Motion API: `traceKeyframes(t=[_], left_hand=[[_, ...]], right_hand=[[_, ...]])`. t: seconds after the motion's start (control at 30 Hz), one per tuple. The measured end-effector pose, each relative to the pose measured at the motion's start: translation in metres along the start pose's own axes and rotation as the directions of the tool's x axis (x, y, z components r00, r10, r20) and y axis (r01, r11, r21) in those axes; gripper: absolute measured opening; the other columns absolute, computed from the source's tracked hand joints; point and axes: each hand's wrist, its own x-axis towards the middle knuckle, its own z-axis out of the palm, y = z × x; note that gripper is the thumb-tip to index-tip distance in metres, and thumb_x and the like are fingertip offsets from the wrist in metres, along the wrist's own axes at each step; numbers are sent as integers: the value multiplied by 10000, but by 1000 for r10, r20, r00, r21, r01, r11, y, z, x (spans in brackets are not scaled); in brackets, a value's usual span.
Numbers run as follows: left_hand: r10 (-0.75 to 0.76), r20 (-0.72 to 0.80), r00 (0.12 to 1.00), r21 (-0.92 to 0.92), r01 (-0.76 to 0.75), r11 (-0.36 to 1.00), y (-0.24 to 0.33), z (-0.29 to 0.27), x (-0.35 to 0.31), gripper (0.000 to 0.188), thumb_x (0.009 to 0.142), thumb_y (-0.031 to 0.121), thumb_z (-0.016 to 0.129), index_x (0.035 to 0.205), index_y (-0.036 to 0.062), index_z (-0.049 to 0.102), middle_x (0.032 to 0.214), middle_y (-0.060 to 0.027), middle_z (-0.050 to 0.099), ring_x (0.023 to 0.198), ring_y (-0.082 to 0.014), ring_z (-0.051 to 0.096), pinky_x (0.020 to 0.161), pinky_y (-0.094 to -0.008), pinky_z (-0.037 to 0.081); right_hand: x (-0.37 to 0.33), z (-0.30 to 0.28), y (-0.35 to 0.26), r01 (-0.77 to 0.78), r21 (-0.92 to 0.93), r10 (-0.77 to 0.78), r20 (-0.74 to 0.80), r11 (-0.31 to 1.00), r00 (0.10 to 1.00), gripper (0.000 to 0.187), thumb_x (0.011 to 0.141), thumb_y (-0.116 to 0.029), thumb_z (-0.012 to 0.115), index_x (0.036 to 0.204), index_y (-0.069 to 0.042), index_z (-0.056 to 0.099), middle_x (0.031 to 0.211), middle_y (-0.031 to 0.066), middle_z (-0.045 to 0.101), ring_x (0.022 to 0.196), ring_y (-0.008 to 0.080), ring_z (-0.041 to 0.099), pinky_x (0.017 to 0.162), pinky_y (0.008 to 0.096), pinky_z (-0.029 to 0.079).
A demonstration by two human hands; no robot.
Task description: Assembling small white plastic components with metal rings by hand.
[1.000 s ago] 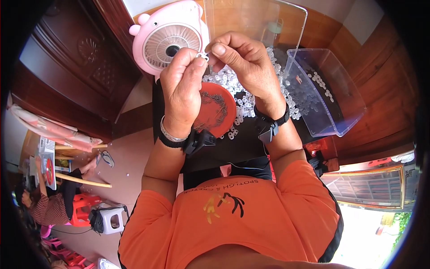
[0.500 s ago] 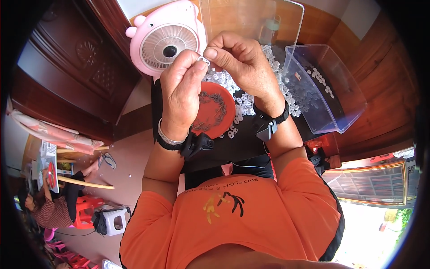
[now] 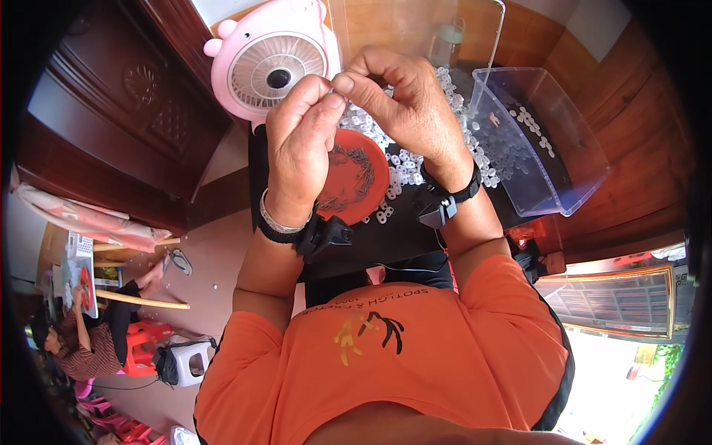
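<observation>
My two hands meet fingertip to fingertip over the black table (image 3: 356, 248). In my left hand (image 3: 299, 144), thumb and forefinger pinch a small white plastic piece, now almost wholly covered by the fingers. The thumb and forefinger of my right hand (image 3: 411, 111) press together right against it; whatever they grip is too small to make out. Below the hands, an orange-red round plate (image 3: 381, 178) bears many thin grey metal pins (image 3: 363, 174). Small white plastic pieces with two holes (image 3: 404, 169) lie heaped beside the plate and behind my right hand.
A pink animal-shaped fan (image 3: 222, 70) stands at the far left. To the right is a clear plastic bin (image 3: 582, 152) with several white pieces in it. Behind the heap are a clear upright panel (image 3: 393, 30) and a bottle (image 3: 445, 46). Another person (image 3: 85, 337) sits at far left.
My fingertips have drawn closer together, and the white piece that showed between them is now mostly hidden. Both hands have otherwise hardly moved.
</observation>
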Motion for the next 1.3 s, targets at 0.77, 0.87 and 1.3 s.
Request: traceKeyframes(t=[0.77,0.87,1.3], left_hand=[[35,-69,997,43,-32,999,1,2,-2,141,914,125,500,817,23,511,635,31,407,553,-41,355,501,-192,284],[86,-67,994,90,-80,993,-1,4,-3,138,916,122,496,824,19,511,632,31,405,556,-43,358,501,-193,283],[-52,16,999,-81,53,995,14,-1,-4,188,879,145,499,731,30,514,594,23,465,533,-36,390,507,-191,274]], right_hand=[[-1,0,-4,-48,81,46,34,996,998,122,855,-147,651,840,-28,629,628,104,597,543,174,547,516,302,432],[-2,-2,-5,-37,65,36,24,997,999,123,851,-148,653,829,-30,626,613,103,590,523,185,541,499,308,424],[-6,-21,-28,36,165,-26,-65,986,998,134,826,-125,701,881,-10,659,761,48,658,664,124,593,617,250,474]])
